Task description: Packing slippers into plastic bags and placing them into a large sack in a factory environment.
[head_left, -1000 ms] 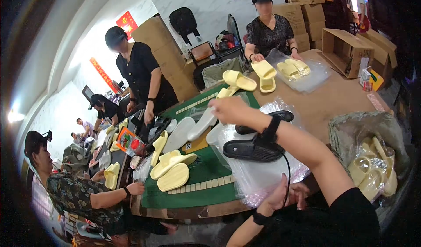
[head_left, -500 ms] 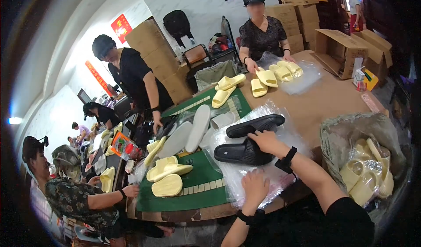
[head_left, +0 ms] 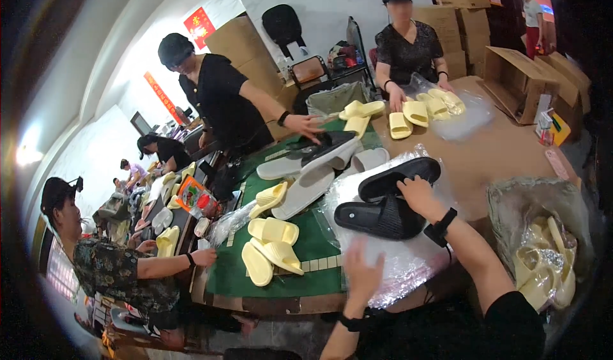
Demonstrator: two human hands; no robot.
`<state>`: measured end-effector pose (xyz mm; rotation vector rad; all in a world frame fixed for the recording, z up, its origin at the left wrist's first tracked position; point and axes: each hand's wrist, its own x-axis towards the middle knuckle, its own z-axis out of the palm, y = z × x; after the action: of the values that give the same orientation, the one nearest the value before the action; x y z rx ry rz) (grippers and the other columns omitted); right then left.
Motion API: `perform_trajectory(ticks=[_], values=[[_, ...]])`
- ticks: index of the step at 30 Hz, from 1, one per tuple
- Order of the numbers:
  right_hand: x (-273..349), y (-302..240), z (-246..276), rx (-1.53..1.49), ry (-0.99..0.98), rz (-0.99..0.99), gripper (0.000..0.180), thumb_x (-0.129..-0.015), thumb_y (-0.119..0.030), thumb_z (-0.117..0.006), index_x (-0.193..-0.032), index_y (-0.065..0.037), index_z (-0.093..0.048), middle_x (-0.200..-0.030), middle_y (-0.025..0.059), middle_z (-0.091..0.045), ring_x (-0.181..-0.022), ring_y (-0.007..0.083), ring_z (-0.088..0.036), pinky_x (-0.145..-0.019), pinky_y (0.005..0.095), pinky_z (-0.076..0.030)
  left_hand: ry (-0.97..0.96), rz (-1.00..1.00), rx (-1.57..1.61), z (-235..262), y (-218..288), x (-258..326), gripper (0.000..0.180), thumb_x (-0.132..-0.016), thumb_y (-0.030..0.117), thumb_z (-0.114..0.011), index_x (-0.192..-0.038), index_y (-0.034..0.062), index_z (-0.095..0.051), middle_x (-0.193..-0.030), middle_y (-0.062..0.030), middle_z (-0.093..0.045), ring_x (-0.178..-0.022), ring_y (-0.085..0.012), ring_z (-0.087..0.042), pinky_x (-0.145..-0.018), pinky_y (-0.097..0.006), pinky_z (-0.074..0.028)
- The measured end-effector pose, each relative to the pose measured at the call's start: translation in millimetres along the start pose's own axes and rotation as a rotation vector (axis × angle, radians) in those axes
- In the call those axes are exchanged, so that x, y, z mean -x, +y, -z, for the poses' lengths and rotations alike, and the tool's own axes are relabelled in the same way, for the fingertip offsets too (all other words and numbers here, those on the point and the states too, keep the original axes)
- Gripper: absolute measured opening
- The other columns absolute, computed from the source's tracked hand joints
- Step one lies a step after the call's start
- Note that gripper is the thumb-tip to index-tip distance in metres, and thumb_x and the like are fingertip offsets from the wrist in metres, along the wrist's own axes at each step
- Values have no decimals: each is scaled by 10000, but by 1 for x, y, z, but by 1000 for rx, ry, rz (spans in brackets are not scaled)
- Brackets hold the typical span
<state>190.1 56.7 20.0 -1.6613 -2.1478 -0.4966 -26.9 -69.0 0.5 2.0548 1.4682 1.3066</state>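
Matt black foam slippers (head_left: 383,206) lie on glossy, crinkled clear plastic bags (head_left: 408,264).

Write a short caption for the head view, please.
Right hand on a pair of black slippers; left hand on clear plastic bags.

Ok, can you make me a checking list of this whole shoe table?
Surface: brown table with a green mat.
Job's things: two black slippers on a clear plastic bag.
Clutter: pale yellow slippers, grey slippers, a sack of yellow slippers.
Hands: right hand touches the black slippers; left hand presses the bag, fingers spread.
Cables: nothing seen.
Surroundings: other people at work, cardboard boxes.
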Motion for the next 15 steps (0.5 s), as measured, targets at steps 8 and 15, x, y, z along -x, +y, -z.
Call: perform_trajectory(ticks=[8,15], values=[[12,9,-1,57,-87,20,199,-712,-134,-617,-905,-92,-591,-854,44,-572,-821,254,-563,-617,356,-494,497,1144,-611,171,-155,-60,1002,-655,605,-670,-1435,239,-157,-1434,-256,-160,-1298,-490,-162,-999,-640,-155],[13,8,-6,70,-52,30,166,-720,-124,-592,-882,-90,-595,-847,37,-561,-815,241,-553,-615,338,-484,237,947,121,184,-172,-47,736,-720,420,-630,-1278,4,-391,-1060,-158,-557,-833,-266,-587,-725,-390,-476]])
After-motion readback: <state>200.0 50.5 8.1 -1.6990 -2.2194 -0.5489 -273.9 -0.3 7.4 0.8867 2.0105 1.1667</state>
